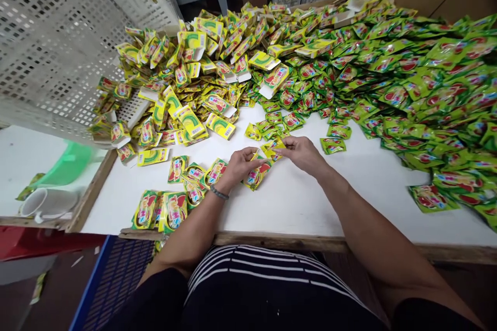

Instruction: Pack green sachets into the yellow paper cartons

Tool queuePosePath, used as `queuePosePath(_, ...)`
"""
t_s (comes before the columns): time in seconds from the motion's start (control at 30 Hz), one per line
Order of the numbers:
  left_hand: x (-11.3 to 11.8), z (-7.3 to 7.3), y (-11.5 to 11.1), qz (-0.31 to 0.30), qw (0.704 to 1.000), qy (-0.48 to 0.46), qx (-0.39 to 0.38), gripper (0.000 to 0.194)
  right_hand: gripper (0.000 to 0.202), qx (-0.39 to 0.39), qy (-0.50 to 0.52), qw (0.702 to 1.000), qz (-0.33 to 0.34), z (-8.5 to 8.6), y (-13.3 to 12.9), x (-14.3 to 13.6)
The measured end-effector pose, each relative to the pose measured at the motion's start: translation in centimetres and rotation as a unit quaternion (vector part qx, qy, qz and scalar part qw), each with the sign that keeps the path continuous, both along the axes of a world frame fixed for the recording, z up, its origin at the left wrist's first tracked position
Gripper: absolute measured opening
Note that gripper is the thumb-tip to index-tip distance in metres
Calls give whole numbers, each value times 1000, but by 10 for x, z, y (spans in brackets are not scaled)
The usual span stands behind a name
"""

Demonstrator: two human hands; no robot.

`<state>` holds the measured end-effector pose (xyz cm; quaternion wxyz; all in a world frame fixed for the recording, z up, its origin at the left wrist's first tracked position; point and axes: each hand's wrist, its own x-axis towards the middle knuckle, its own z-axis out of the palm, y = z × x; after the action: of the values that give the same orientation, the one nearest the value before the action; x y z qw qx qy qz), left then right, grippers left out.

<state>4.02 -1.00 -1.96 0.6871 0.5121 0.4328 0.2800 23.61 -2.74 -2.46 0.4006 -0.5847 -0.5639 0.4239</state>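
So over the white bench, the left hand has its fingers around a little green-and-yellow box, kinda colourful print; the right hand has fingers pinching a yellowish packet at its far end. Shiny green packets heaped behind.

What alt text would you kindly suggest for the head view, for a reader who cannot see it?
A person's left-hand grip holds a small carton while the right-hand grip holds a yellow packet close to it, above a white table. Beyond lie heaped yellow cartons on the left and green sachets on the right, with a white crate at far left.
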Motion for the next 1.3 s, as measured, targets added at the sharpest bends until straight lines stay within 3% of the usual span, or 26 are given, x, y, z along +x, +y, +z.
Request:
queuePosePath(0.1, -1, -2, 2, -30, 999, 21, -16, 50, 38, 1, -70, 997, 32, 0, 1, 5)
queuePosePath(0.2, -4, -2, 3, -66, 997, 36, -7, 52, 41, -16, -72, 996, 46, -4, 2, 8)
queuePosePath(0.33, -10, -1, 4, -103, 993, 60, 4, 58, 41, -24, -70, 997, -20, -14, 4, 16)
queuePosePath(0.4, -12, -2, 4, -89, 993, 82, 8, 56, 36, -33, -146, 987, -65, -16, 4, 21)
queuePosePath(0.5, -12, -5, 4, -42, 992, 120, 18, 49, 27, 2, -302, 948, -100, -16, 4, 23)
queuePosePath(0.63, -11, -1, 3, -11, 991, 131, 14, 46, 39, 92, -401, 911, -13, -14, 4, 15)
queuePosePath(0.73, -10, 4, 1, -12, 993, 116, -13, 52, 36, 63, -423, 903, 29, -16, 5, 14)
queuePosePath(0.8, -10, 4, 0, -9, 994, 111, -23, 54, 27, 24, -411, 911, 13, -16, 5, 17)
queuePosePath(0.87, -9, 2, 0, 4, 993, 111, -25, 53, 21, -17, -346, 938, -30, -17, 5, 20)
queuePosePath(0.97, -7, -1, 1, 22, 994, 103, -21, 50, 30, -43, -112, 988, -103, -17, 5, 16)
queuePosePath(1.07, -5, -2, 2, 39, 997, 71, -15, 52, 42, -19, 69, 992, -101, -18, 5, 4)
queuePosePath(1.2, -3, 1, 2, 68, 997, 24, -23, 54, 44, -7, 42, 998, -38, -14, 3, -4)
queuePosePath(1.3, -3, 2, 2, 46, 998, 22, -33, 55, 45, -31, 16, 999, 25, -9, 1, -3)
